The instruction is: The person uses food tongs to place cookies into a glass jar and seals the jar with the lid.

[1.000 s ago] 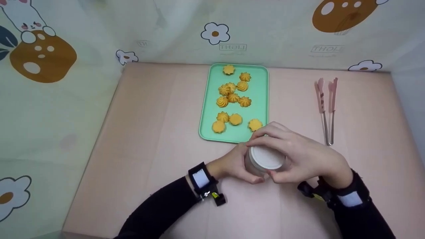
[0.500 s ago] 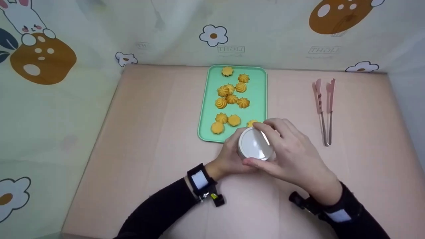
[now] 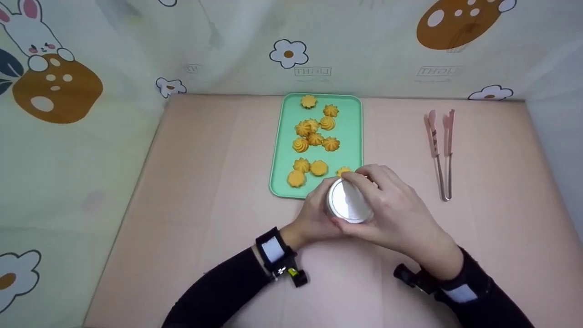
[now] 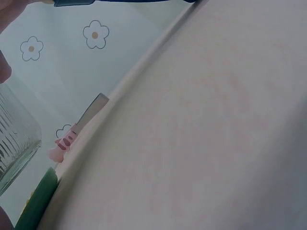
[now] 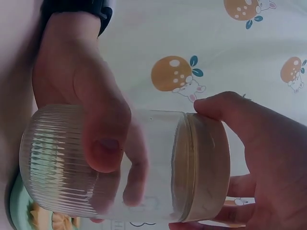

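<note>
A clear jar point(image 5: 57, 158) with a ribbed lower part and a pale lid point(image 3: 350, 201) is held above the table, in front of the tray. My left hand point(image 3: 314, 216) wraps round the jar's body; in the right wrist view its thumb and fingers show against the clear wall. My right hand point(image 3: 398, 216) grips the lid's rim with thumb and fingers on opposite sides. The lid sits on the jar, and no gap shows between them. In the left wrist view only the ribbed end of the jar point(image 4: 17, 134) appears. I see nothing inside the jar.
Just beyond the hands lies a green tray point(image 3: 276, 180) with several golden swirl cookies point(image 3: 296, 178); the right hand partly covers one near the tray's corner. Tongs point(image 3: 440, 175) with pink tips lie on the pink table point(image 3: 205, 191) to the right. Patterned sheets stand behind and left.
The jar has shifted left and slightly away from me, its lid now catching the light. My right hand has turned and moved left with it, still on the lid. Little differs over the last half second.
</note>
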### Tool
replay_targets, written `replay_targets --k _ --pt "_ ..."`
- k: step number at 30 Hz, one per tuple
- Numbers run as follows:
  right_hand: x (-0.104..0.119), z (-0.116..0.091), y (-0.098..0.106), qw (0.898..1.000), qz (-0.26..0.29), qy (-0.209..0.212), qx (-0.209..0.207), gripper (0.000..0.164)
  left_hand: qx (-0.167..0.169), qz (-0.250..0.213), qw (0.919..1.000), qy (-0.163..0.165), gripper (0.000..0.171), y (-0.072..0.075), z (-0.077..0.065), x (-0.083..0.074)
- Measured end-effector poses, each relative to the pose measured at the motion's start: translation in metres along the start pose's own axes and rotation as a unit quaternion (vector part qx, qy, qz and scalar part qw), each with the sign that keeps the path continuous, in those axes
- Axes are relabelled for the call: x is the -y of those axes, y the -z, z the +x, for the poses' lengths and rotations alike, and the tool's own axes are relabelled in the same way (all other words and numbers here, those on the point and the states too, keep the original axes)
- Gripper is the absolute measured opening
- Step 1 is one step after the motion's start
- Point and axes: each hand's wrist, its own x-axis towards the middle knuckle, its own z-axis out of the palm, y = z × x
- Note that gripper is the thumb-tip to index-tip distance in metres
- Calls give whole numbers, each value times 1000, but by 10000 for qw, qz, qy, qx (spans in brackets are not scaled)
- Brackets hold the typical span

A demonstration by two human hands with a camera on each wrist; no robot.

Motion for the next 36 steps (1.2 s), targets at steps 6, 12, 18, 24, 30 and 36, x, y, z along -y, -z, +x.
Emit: replay_targets --k 6,12,18,24,30,36 --pt "-4 0 3 9988 255 263 338 75 205 -250 9994 85 98 1 -1 0" --pt "-9 1 9 9934 554 731 686 80 427 -288 9986 -108 102 0 1 -1" --pt "-13 1 14 9801 960 1244 1215 79 536 -480 9972 -207 96 -1 2 -2" --pt "-7 3 13 9826 910 1327 933 73 611 -668 9959 -69 102 2 2 -1" --pt "-4 2 10 9989 -145 433 -139 86 352 -93 9993 112 89 1 1 -2" --pt "-1 -1 9 9977 -612 53 -279 102 334 -149 9991 196 88 2 -1 -4"
